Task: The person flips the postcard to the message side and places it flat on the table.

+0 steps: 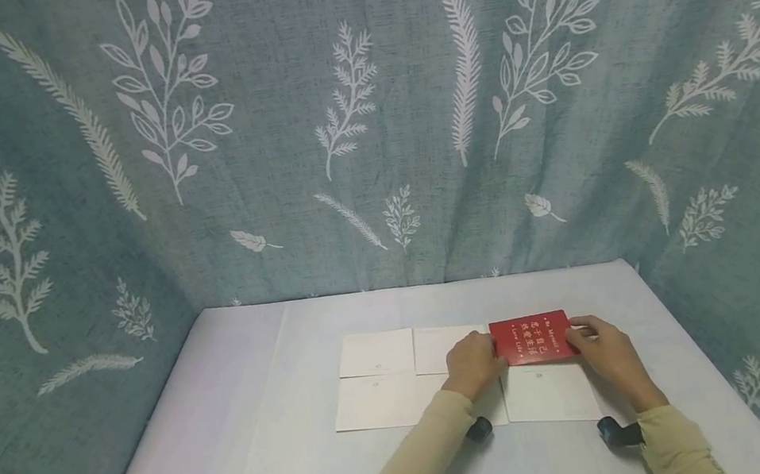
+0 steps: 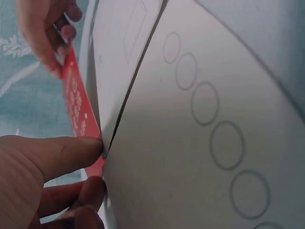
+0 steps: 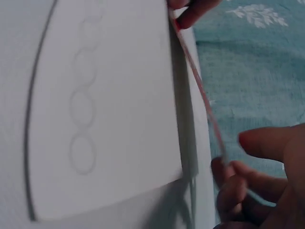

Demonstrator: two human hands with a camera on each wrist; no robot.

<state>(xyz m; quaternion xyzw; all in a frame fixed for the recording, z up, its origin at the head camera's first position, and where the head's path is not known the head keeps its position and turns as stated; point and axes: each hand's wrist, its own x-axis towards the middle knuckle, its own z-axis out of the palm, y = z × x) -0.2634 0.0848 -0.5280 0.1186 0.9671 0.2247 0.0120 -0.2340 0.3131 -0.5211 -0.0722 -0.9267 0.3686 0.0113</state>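
A red card (image 1: 511, 341) with pale writing lies across the right end of the back row of white cards. My left hand (image 1: 474, 365) pinches its left end; in the left wrist view the thumb (image 2: 71, 151) lies on the face and curled fingers sit beneath. At the other end, my right hand (image 1: 614, 362) holds the card's right edge. The right wrist view shows the red card (image 3: 205, 98) edge-on, tilted, its end between the right thumb and curled fingers. Nearest me, a white card (image 1: 551, 395) lies flat; faint circles mark the white card (image 2: 162, 157) below my left hand.
More white cards lie in two rows to the left, among them a back white card (image 1: 375, 354) and a front white card (image 1: 373, 404). They rest on a white table (image 1: 235, 448). A green leaf-patterned curtain (image 1: 278, 122) stands behind and at both sides.
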